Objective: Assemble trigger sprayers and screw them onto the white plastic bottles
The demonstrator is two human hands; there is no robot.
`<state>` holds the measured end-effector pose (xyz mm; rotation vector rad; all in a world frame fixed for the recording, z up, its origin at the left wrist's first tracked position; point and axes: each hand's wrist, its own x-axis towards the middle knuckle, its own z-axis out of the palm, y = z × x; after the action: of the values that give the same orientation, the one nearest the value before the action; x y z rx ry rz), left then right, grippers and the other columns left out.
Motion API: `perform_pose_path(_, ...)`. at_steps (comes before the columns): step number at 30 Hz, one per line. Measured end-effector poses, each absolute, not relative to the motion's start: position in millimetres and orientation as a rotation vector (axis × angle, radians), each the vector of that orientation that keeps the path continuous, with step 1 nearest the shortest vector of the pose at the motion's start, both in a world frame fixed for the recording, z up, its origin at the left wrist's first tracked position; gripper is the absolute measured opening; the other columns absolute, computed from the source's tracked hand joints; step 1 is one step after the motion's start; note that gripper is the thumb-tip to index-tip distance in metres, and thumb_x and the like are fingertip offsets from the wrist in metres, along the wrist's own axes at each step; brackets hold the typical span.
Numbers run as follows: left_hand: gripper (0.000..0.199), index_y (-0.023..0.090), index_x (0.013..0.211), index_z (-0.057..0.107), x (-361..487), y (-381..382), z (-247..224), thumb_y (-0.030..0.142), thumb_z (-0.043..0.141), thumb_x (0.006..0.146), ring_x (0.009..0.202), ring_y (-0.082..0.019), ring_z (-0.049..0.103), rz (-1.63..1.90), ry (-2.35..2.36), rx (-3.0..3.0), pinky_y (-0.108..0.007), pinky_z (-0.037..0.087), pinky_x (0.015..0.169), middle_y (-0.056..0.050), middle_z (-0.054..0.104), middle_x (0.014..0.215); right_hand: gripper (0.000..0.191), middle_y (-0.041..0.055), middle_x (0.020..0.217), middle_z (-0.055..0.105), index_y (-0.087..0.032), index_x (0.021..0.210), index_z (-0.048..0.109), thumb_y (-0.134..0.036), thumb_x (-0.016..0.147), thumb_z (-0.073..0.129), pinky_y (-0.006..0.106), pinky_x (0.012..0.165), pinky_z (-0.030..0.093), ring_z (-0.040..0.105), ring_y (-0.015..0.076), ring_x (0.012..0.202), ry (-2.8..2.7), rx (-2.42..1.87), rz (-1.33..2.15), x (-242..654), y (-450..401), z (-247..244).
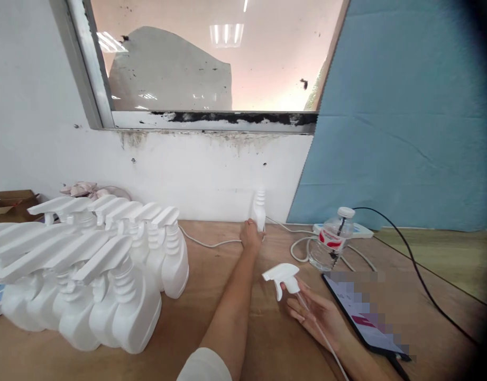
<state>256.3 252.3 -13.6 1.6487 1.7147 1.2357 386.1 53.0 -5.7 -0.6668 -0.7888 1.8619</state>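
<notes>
My left hand (251, 236): wrapped round white bottle (259, 209), upright near the bench (211, 270)'s back edge | my right hand (316, 312): pinching spray head (286, 273) well off that edge, tube (329, 346) slanting down

At least ten white spray bottles (134, 317) with their triggers on, left of the back edge's middle, overlapping too much for an exact count; one headless bottle (259, 209) near the back edge of the surface (211, 264); one loose trigger head (285, 272) farther forward from that edge; one drink bottle (331, 239); one phone (351, 306); one cardboard box (19, 205) toward the back left
</notes>
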Motion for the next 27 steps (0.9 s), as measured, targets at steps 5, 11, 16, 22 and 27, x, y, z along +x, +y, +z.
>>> perform_pose_path(5, 0.028, 0.018, 0.101, 0.053, 244, 237, -15, 0.026, 0.066, 0.078, 0.114, -0.023, 0.051, 1.436, 1.515, 1.634, -0.035, 0.036, 0.099, -0.011, 0.055, 0.115, 0.030, 0.0016, 0.088, 0.066, -0.028, 0.108, 0.058, -0.031, 0.079, 0.067, 0.020, 0.047, 0.038, 0.031, 0.0021, 0.042, -0.794, -0.688, 1.872, 385, 54, -7)
perform_pose_path(11, 0.031, 0.014, 0.097, 0.055, 214, 185, -24, 0.035, 0.032, 0.096, 0.084, -0.017, 0.062, 1.439, 1.193, 1.546, -0.030, 0.050, 0.076, -0.008, 0.064, 0.089, 0.030, 0.0010, 0.096, 0.064, -0.031, 0.105, 0.055, -0.029, 0.079, 0.068, 0.019, 0.041, 0.032, 0.043, 0.0070, 0.049, -0.924, -0.777, 1.812, 375, 50, -3)
perform_pose_path(16, 0.044, 0.013, 0.097, 0.061, 174, 112, -23, 0.048, 0.035, 0.093, 0.088, -0.019, 0.063, 1.309, 0.894, 1.615, -0.029, 0.051, 0.076, -0.010, 0.066, 0.093, 0.043, -0.0006, 0.086, 0.063, -0.031, 0.112, 0.048, -0.034, 0.077, 0.071, 0.018, 0.042, 0.025, 0.037, 0.0040, 0.045, -1.098, -0.843, 1.747, 347, 49, -1)
perform_pose_path(22, 0.039, 0.019, 0.109, 0.061, 132, 51, -16, 0.036, 0.070, 0.075, 0.100, -0.019, 0.058, 1.314, 0.820, 1.735, -0.029, 0.049, 0.085, -0.009, 0.055, 0.116, 0.048, -0.0076, 0.063, 0.055, -0.026, 0.094, 0.041, -0.042, 0.067, 0.078, 0.018, 0.044, 0.016, 0.031, 0.0036, 0.042, -1.296, -0.868, 1.647, 317, 56, -13)
perform_pose_path(27, 0.043, 0.020, 0.117, 0.052, 129, 45, -25, 0.038, 0.064, 0.080, 0.100, -0.018, 0.057, 1.385, 0.984, 1.573, -0.026, 0.051, 0.076, -0.011, 0.051, 0.122, 0.043, 0.0000, 0.083, 0.065, -0.024, 0.093, 0.044, -0.046, 0.070, 0.073, 0.023, 0.054, 0.038, 0.053, 0.0122, 0.061, -1.549, -0.945, 1.424, 311, 47, -12)
